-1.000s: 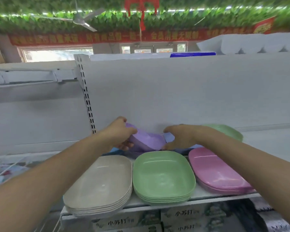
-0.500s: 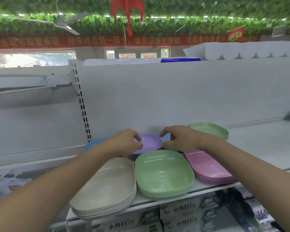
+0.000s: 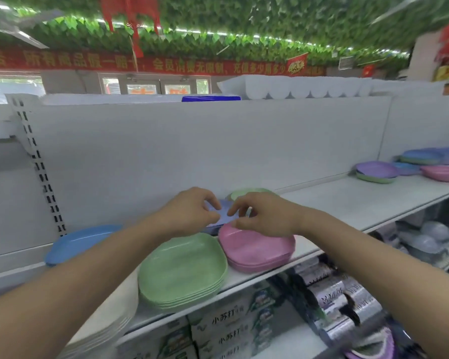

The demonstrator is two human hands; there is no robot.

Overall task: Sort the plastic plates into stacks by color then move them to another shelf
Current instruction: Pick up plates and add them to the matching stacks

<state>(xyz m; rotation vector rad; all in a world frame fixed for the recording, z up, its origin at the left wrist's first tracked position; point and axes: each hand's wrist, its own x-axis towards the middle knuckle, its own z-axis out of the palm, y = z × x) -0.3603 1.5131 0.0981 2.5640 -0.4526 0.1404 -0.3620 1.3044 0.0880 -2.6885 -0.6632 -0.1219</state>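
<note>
White shelf (image 3: pixel 347 200) across the middle of the view, pale back panel behind, slotted upright at the left. Along the front edge, left to right: cream stack (image 3: pixel 106 325) half hidden under the left forearm, green stack (image 3: pixel 182 268), pink stack (image 3: pixel 257 251), the last two just beside each other. Blue plate (image 3: pixel 81 242) behind the cream stack, near the back panel, tilted slightly. Second green plate (image 3: pixel 246 193) at the back, partly hidden behind the hands.

Farther right on the same shelf, well apart from the sorted stacks: mixed pile (image 3: pixel 376 172) with a purple plate on top of a green one, plus more blue, purple and pink plates (image 3: pixel 443 173) at the right edge, blurred.

Left hand (image 3: pixel 189 212) and right hand (image 3: pixel 259 216) close together behind the green and pink stacks, both with fingers curled, pinching the rim of a lilac-blue plate (image 3: pixel 223 209) between them. Left thumb and fingers on the plate's left side, right fingertips on its right side. Plate held just above the back edge of the pink stack; whether touching it, cannot tell. Darker blue edge visible under the held plate.

Below the shelf: cartons (image 3: pixel 226 332) with printed characters, silvery packages (image 3: pixel 340 291) to the right. Above: white tubs (image 3: pixel 296 86) on the top of the unit, red banner (image 3: pixel 151 64), green leaf garland across the ceiling.
</note>
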